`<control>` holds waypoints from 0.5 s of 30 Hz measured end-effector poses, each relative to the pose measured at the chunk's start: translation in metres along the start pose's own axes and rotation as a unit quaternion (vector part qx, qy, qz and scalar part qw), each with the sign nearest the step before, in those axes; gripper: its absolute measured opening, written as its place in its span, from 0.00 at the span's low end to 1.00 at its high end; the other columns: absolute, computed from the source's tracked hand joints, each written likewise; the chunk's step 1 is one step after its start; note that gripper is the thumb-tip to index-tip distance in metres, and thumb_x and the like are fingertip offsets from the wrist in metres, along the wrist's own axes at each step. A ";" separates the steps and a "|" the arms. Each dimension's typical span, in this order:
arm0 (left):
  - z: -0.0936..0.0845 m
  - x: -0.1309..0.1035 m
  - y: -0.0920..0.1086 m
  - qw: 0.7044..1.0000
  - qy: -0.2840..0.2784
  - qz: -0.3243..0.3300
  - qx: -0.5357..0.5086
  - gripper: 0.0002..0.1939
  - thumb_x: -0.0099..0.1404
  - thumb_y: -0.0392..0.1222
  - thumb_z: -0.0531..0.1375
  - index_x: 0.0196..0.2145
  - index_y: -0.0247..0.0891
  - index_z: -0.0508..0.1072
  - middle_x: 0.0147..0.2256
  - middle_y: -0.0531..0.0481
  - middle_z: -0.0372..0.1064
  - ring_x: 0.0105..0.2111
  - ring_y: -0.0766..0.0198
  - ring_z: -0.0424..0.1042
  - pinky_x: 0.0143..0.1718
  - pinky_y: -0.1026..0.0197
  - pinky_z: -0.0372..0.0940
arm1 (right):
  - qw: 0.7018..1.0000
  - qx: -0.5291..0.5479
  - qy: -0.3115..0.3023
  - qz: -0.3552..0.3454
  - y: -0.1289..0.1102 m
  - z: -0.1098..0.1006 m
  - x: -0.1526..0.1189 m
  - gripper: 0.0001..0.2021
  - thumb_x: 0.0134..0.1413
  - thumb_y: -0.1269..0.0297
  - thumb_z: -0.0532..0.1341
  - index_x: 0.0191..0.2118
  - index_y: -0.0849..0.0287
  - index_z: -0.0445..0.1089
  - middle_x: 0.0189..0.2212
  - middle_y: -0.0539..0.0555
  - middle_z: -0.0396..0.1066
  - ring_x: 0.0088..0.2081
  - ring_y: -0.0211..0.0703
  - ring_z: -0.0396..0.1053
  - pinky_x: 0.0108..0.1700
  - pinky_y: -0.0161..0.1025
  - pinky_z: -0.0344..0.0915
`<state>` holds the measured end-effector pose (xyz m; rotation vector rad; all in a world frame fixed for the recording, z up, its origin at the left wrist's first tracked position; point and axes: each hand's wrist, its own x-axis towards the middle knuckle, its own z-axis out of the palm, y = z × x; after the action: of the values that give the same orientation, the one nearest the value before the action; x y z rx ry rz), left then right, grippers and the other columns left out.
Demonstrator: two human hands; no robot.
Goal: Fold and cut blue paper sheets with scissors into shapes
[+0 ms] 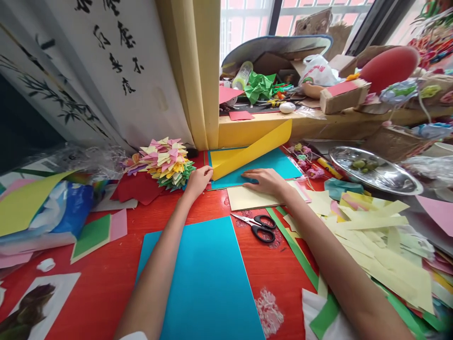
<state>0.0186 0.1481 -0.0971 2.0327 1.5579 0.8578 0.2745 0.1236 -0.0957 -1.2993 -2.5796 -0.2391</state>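
My left hand [201, 179] pinches the near left corner of a yellow sheet of paper [255, 148], which is lifted and slants up to the right. Beneath it lies blue paper [269, 163] at the back of the table. On the right edge of that blue paper rests my right hand [264, 180], palm down with fingers stretched out and holding nothing. Just below it is a cream paper piece [246, 198]. Black-handled scissors [260, 224] lie slightly spread nearby. A large blue sheet [208, 278] lies in front, partly under my left forearm.
A folded paper ball of pastel points [168, 163] stands left of my left hand. To the right are a metal dish [375, 170] with green fruit and a heap of cream paper strips [382, 245]. A cluttered sill [247, 125] runs along the back.
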 end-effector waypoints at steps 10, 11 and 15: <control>-0.026 -0.001 0.041 0.998 -0.031 0.023 0.056 0.09 0.60 0.38 0.53 0.35 0.38 0.73 0.34 0.48 0.74 0.37 0.59 0.72 0.43 0.60 0.64 | 0.998 -0.051 0.024 0.025 -0.003 0.010 0.001 0.20 0.62 0.60 0.46 0.43 0.59 0.73 0.32 0.57 0.77 0.33 0.44 0.73 0.30 0.36 0.57; -0.030 -0.002 0.047 0.998 -0.025 0.025 0.060 0.09 0.60 0.37 0.53 0.35 0.38 0.72 0.36 0.47 0.74 0.38 0.59 0.71 0.44 0.60 0.63 | 0.998 -0.055 0.024 0.035 -0.004 0.009 0.002 0.19 0.62 0.61 0.45 0.41 0.60 0.74 0.31 0.57 0.76 0.32 0.44 0.72 0.29 0.36 0.56; -0.041 -0.004 0.062 0.997 0.026 0.014 0.073 0.09 0.59 0.34 0.52 0.37 0.36 0.70 0.42 0.43 0.70 0.45 0.57 0.68 0.49 0.57 0.59 | 0.993 -0.061 0.030 0.094 -0.006 0.006 0.008 0.17 0.59 0.66 0.46 0.42 0.62 0.72 0.32 0.59 0.76 0.31 0.46 0.71 0.28 0.36 0.53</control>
<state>0.0322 0.1262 -0.0273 2.1537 1.6686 0.8345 0.2648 0.1276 -0.0990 -1.5411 -2.4072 -0.3982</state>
